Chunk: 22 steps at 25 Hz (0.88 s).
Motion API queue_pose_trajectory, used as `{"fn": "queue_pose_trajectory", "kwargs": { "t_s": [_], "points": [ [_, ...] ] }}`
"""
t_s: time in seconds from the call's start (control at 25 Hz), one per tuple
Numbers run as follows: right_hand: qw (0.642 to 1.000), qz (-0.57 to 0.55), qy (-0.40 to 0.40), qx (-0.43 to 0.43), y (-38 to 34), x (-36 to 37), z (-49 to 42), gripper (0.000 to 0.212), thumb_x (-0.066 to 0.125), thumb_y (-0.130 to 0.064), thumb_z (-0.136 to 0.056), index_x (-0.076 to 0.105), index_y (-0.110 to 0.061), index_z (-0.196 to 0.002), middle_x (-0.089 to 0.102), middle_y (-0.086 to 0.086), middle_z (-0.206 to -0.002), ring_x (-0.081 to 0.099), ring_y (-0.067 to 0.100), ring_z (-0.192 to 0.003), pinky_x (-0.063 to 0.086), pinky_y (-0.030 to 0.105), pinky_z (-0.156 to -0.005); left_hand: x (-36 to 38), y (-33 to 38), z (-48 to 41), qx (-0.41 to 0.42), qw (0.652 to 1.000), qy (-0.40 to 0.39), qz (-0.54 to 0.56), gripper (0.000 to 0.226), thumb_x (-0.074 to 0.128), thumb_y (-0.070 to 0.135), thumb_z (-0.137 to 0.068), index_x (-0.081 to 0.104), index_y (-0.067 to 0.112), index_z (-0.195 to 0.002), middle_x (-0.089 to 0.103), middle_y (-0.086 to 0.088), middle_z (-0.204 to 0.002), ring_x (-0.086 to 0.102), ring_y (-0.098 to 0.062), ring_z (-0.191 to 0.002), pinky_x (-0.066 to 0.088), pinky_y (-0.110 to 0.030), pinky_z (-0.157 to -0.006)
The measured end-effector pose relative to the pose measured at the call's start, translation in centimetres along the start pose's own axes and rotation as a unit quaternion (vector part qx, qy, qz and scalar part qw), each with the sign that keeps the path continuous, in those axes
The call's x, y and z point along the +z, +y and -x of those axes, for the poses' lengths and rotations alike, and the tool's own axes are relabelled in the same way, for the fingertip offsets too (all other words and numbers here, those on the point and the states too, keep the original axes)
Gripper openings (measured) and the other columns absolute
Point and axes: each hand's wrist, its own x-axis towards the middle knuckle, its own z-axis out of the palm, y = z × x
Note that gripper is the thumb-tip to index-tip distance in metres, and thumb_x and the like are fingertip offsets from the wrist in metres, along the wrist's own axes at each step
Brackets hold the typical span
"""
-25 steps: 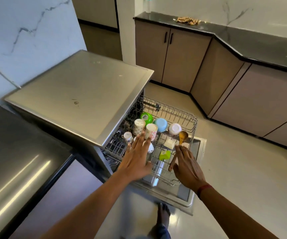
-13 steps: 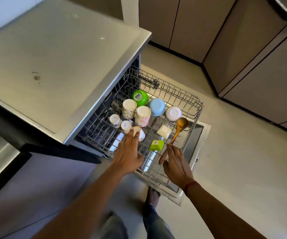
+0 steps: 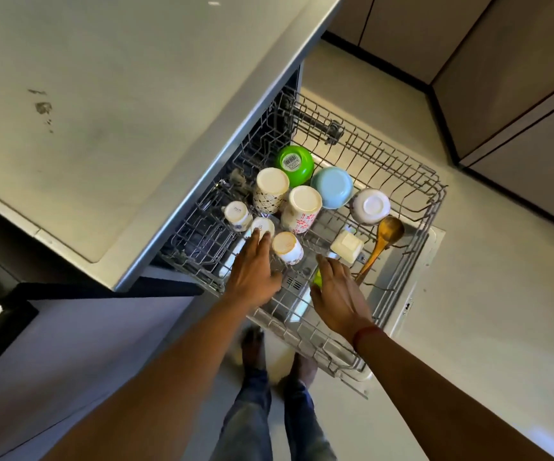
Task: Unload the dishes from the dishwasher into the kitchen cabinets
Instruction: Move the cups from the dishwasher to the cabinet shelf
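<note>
The wire dishwasher rack (image 3: 430, 207) is pulled out over the open door. Upside down in it stand a green bowl (image 3: 294, 163), a light blue bowl (image 3: 332, 187), a white bowl (image 3: 370, 206), two patterned mugs (image 3: 270, 189) (image 3: 303, 207), several small cups, a white square dish (image 3: 347, 246) and a wooden spoon (image 3: 383, 239). My left hand (image 3: 254, 272) reaches flat over the rack, fingertips touching a small white cup (image 3: 264, 226) beside another small cup (image 3: 287, 246). With straight fingers my right hand (image 3: 337, 292) hovers over a small green dish (image 3: 317, 277), mostly hiding it.
The dishwasher's steel top (image 3: 119, 104) overhangs the rack's left side. Brown lower cabinets (image 3: 508, 84) line the right and far walls. My feet (image 3: 252, 344) stand on the pale floor (image 3: 488, 327) just before the open door.
The view has tilted down and closer to the rack. My left hand slid left onto the small cup; my right hand moved forward over the green dish.
</note>
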Motion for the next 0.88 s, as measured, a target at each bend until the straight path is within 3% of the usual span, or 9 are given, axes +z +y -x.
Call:
{"fn": "queue_pose_trajectory", "kwargs": {
  "t_s": [0.16, 0.32, 0.6, 0.88],
  "points": [
    [0.999, 0.020, -0.017, -0.024, -1.0, 1.7, -3.6, 0.058, 0.056, -0.023, -0.093, 0.033, -0.012, -0.145, 0.050, 0.016, -0.131, 0.050, 0.033, -0.116, 0.052, 0.041, -0.085, 0.3, -2.2, -4.0, -0.018, 0.998, 0.047, 0.031, 0.078, 0.063, 0.024, -0.088, 0.019, 0.015, -0.152, 0.017, -0.007, -0.159, 0.021, -0.029, -0.144, 0.029, -0.045, -0.114],
    [0.998, 0.045, -0.034, -0.004, -1.7, 3.0, -6.9, 0.061, 0.060, -0.019, -0.089, 0.035, -0.018, -0.144, 0.047, 0.019, -0.132, 0.049, 0.039, -0.116, 0.053, 0.047, -0.081, 0.3, -3.6, -7.4, -0.015, 0.996, 0.070, 0.046, 0.073, 0.068, 0.028, -0.084, 0.032, 0.016, -0.146, 0.040, -0.008, -0.148, 0.039, -0.027, -0.133, 0.041, -0.043, -0.101],
    [0.994, 0.102, -0.044, 0.010, -2.6, 4.6, -10.5, 0.061, 0.064, -0.021, -0.085, 0.038, -0.022, -0.141, 0.044, 0.015, -0.130, 0.047, 0.037, -0.115, 0.054, 0.048, -0.079, 1.3, -4.5, -10.3, 0.001, 0.998, 0.054, -0.041, 0.079, 0.075, 0.017, -0.079, 0.032, 0.017, -0.146, 0.043, -0.010, -0.143, 0.041, -0.029, -0.128, 0.046, -0.041, -0.091],
    [0.978, 0.190, -0.083, -0.001, -3.2, 5.2, -12.2, 0.050, 0.049, -0.018, -0.095, 0.033, -0.022, -0.142, 0.042, 0.018, -0.127, 0.050, 0.037, -0.107, 0.049, 0.047, -0.075, 2.1, -4.9, -11.2, 0.012, 0.993, 0.064, -0.096, 0.076, 0.075, 0.021, -0.080, 0.033, 0.016, -0.144, 0.047, -0.010, -0.139, 0.045, -0.028, -0.126, 0.045, -0.037, -0.090]
  ]
}}
